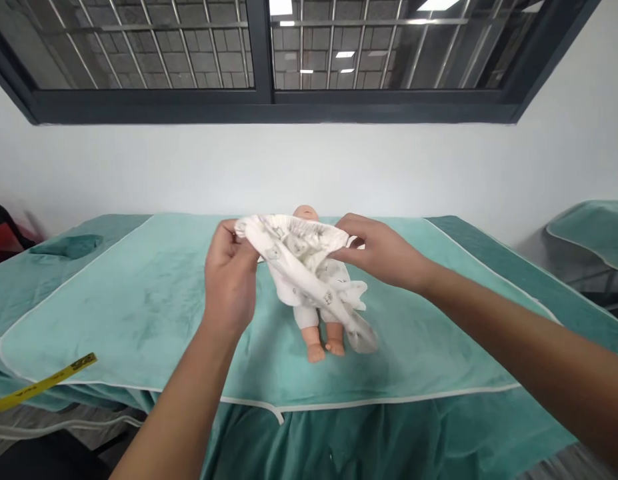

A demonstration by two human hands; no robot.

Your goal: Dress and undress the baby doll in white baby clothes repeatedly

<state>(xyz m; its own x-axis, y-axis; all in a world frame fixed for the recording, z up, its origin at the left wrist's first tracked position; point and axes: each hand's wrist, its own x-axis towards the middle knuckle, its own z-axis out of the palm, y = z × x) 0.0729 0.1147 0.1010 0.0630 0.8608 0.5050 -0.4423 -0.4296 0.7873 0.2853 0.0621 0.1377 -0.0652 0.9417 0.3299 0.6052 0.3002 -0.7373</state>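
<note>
Between my hands a pair of white baby pants (313, 283) with a small print hangs over a baby doll (315, 343). My left hand (231, 273) pinches one end of the gathered waistband, and my right hand (376, 250) grips the other end. The waistband is stretched wide, while the legs droop to the lower right, one ending near the doll's feet. On its back, the doll points its bare feet towards me. It has white clothing on its body and upper legs. The pants cover most of its torso and part of its head.
Beneath the doll lies a light green mat (129, 293) with white edging, spread over a darker green bed cover (479, 427). A yellow strap (43, 385) is at the lower left. Behind the bed stand a white wall (269, 167) and a barred window (189, 47).
</note>
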